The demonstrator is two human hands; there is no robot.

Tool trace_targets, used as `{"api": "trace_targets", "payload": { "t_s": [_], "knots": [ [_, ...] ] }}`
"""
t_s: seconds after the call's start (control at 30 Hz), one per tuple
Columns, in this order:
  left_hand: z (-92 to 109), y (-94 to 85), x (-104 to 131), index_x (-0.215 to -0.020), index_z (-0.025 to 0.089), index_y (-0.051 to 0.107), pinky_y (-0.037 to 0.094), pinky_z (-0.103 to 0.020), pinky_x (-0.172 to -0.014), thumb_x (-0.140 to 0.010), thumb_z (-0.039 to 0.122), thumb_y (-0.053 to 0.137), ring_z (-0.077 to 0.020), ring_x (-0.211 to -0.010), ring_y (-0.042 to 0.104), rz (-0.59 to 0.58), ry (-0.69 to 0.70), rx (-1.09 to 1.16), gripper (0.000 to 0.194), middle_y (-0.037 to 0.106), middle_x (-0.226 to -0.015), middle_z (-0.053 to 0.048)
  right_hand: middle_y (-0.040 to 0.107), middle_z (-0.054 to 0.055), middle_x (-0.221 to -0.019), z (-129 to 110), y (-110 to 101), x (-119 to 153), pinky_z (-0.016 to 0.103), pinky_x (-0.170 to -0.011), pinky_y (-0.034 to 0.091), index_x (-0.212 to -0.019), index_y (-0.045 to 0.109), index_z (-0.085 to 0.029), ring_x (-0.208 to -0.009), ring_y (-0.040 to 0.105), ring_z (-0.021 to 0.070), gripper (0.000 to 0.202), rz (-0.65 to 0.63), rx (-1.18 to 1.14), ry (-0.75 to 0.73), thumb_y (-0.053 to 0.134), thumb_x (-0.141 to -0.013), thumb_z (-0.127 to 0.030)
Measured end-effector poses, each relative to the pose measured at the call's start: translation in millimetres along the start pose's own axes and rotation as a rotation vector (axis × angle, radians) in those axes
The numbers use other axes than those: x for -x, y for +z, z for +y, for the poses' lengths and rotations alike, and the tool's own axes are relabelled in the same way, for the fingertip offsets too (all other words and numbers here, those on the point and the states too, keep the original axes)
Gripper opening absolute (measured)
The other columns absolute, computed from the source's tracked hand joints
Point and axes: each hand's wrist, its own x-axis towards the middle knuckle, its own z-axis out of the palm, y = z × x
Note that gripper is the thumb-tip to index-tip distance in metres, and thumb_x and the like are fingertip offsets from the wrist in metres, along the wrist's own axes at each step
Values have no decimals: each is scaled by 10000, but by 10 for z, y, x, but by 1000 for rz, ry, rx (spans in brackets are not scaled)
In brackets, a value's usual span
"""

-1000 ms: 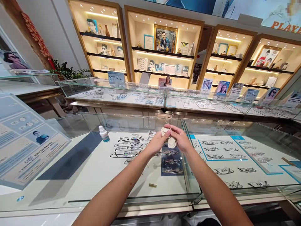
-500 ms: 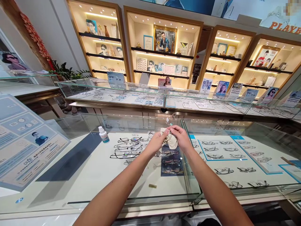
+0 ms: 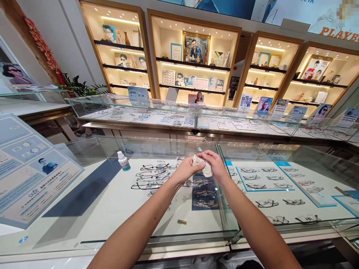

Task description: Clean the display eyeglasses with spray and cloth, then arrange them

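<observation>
My left hand (image 3: 188, 169) is closed on a cream cleaning cloth (image 3: 206, 170), its thumb pressed flat across the fabric. Against it, my right hand (image 3: 215, 164) pinches a pair of eyeglasses (image 3: 201, 144), whose thin part with a small tag sticks out beyond the fingers. Cloth and fingers cover most of the frame and lenses. Both hands are held above the glass display counter (image 3: 112, 213). Below them, several eyeglasses (image 3: 153, 175) lie in rows, some on a dark blue mat (image 3: 204, 200).
A white bottle (image 3: 123, 161) stands left of my hands. A small gold-coloured piece (image 3: 182, 222) lies nearer me. A large printed board (image 3: 36, 172) leans at the left. Framed eyeglasses trays (image 3: 267, 177) are on the right, and another glass counter (image 3: 179, 117) runs behind.
My left thumb has shifted right and down across the cloth, which now covers the lens rim seen earlier. The tagged end of the eyeglasses has tilted slightly lower.
</observation>
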Motion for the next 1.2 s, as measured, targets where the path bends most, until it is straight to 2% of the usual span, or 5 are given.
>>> {"api": "trace_targets", "payload": {
  "t_s": [0.17,0.47,0.73,0.93,1.2],
  "knots": [
    [79,15,44,-914,138,699,461,-298,-761,-610,429,985,-186,-774,596,-43,-13,-28,509,620,-686,3,810,36,-900,-21,5,-23,367,-868,559,-790,743,-234,-862,707,220,300,59,-92,13,935,-672,-433],
    [-47,9,-3,-1014,136,721,450,-288,-786,-735,602,888,-193,-835,605,-7,87,-91,568,719,-920,-68,816,43,-952,-8,-26,-9,364,-905,543,-751,745,-230,-932,713,225,256,20,-71,19,918,-687,-407],
    [-25,14,5,-867,160,697,430,-286,-755,-811,728,759,-183,-792,548,41,104,-113,574,662,-818,-42,779,28,-913,-34,-12,-3,377,-937,549,-711,773,-245,-966,709,242,233,9,-27,-33,920,-662,-420],
    [95,-33,49,-935,139,694,407,-269,-742,-736,613,887,-155,-759,539,-80,23,-25,549,663,-831,-32,781,31,-926,-65,-48,-14,394,-947,567,-728,768,-243,-979,720,252,225,37,-39,-48,926,-660,-389],
    [41,-67,-8,-1006,135,713,410,-274,-783,-673,547,952,-165,-815,587,-20,-13,16,581,708,-925,-50,749,21,-877,-103,61,40,376,-939,546,-721,750,-240,-951,715,231,214,72,12,-117,905,-690,-384]
  ]
}}
